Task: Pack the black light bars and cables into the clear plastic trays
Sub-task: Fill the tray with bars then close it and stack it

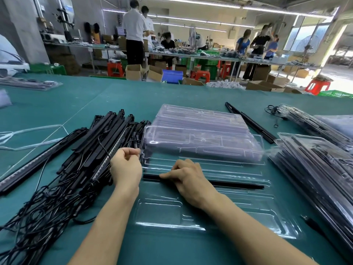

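Dozens of loose black light bars with tangled black cables (82,153) sit piled left of the open clear plastic tray (210,224). Left hand (126,167) is at the tray's left edge, clenched on what looks like a thin black cable (104,148). Right hand (191,177) is over the tray's middle, fingers gripping one black light bar (238,185) lying in the tray's long slot. Stack of empty clear trays (200,131) touches the tray's far side; packed trays (315,165) lie right of it. Risks: the cable snags in the pile and tugs the bar out of its slot; the thin tray skids or flexes under the push.
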Available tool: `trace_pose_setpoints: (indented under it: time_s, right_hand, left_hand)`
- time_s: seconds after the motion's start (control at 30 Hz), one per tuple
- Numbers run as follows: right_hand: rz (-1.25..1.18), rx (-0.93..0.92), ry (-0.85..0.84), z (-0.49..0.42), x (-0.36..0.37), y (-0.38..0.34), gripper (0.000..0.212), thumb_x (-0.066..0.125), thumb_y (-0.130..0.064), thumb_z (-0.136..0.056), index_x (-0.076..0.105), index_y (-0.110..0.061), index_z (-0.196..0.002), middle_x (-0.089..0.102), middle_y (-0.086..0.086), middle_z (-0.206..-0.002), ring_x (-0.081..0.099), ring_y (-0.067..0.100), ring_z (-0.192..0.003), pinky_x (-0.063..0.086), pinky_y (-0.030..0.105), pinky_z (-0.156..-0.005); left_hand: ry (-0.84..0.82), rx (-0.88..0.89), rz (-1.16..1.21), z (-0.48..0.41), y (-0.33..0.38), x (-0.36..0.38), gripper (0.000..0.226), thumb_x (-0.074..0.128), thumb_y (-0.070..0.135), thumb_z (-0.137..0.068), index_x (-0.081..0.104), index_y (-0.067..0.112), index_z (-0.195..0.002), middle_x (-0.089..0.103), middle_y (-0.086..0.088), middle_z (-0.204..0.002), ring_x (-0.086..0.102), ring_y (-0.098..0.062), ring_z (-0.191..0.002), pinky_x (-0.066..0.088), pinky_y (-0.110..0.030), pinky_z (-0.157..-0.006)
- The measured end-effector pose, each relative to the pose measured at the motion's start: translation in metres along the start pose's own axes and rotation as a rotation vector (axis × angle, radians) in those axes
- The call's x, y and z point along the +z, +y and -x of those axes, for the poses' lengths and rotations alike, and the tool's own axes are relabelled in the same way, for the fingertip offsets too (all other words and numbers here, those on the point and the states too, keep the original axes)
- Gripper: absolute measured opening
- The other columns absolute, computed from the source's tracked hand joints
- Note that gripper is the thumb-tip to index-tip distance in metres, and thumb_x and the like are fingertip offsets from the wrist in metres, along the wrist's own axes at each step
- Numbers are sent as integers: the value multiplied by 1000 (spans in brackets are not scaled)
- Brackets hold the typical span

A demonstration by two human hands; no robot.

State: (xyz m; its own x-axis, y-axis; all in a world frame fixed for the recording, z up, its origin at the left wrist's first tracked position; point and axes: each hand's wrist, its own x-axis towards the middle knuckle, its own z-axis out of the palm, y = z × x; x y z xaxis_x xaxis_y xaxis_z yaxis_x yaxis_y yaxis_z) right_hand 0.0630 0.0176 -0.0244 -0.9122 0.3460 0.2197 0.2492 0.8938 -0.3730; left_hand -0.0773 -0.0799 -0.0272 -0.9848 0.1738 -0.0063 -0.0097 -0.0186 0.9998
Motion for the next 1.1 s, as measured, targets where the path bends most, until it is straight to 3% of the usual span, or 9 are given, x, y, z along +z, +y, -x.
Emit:
trace_pose_setpoints:
  time_s: [0.17, 0.27, 0.37, 0.5, 0.63, 0.8, 0.97, 1.1]
  right_hand:
    - [27, 79, -2, -3, 2, -7, 40, 50, -16, -96, 66, -44, -119, 55, -8, -105, 44, 17, -106, 31, 33, -92]
    - [7, 124, 21, 5, -2, -2, 42, 49, -14, -92, 68, -43, -115, 53, -8, -101, 45, 17, -105, 35, 34, -90]
    - [-44, 171, 97, 19, -5, 13, 30, 52, -22, -95, 67, -38, -115, 50, -10, -98, 45, 15, -105, 35, 33, -94]
    - [-74, 193, 162, 27, -6, 25, 30, 55, -26, -93, 61, -31, -123, 51, -11, -99, 43, 11, -105, 34, 28, -99]
    - [-14, 151, 158, 27, -2, 23, 29, 56, -30, -92, 62, -31, -120, 51, -11, -104, 40, 10, -106, 27, 20, -92]
    - [-13, 138, 138, 26, -2, 23, 29, 55, -31, -92, 60, -30, -121, 46, -12, -103, 39, 11, -107, 28, 21, -94]
    - [-29, 125, 86, 24, -3, 23, 40, 52, -29, -94, 50, -28, -134, 49, -7, -108, 38, 14, -108, 28, 25, -101]
    - [-41, 122, 57, 22, -5, 23, 30, 51, -28, -96, 57, -26, -126, 50, -4, -112, 38, 16, -113, 29, 27, -103]
  left_hand:
    - [17, -37, 30, 2, 4, -3, 32, 46, -8, -87, 61, 19, -78, 73, 4, -89, 70, -16, -90, 56, -46, -90]
    - [23, -25, 72, 7, 8, -4, 31, 40, -10, -90, 55, 17, -83, 70, 1, -89, 73, -8, -76, 62, -41, -76]
    - [75, 116, -51, 5, 11, -10, 33, 36, -9, -91, 50, 19, -84, 66, -1, -87, 70, -11, -73, 60, -35, -58]
    - [29, 320, -402, -2, 6, -20, 28, 44, -6, -92, 61, 16, -88, 69, -8, -88, 63, -22, -84, 50, -31, -73]
    - [-92, 504, -674, 1, -3, -20, 9, 64, 10, -90, 67, 16, -97, 61, -4, -102, 57, -21, -85, 48, -33, -70]
    - [-144, 516, -846, 4, -7, -18, 22, 73, 37, -85, 70, 18, -96, 47, 2, -95, 50, -20, -91, 41, -31, -69]
    - [-183, 503, -881, 4, -2, -21, 26, 76, 40, -83, 65, 18, -75, 47, 0, -90, 52, -21, -86, 44, -33, -71]
    - [-201, 497, -1041, 8, 6, -19, 26, 68, 40, -90, 71, 14, -87, 48, -2, -94, 51, -22, -86, 51, -37, -76]
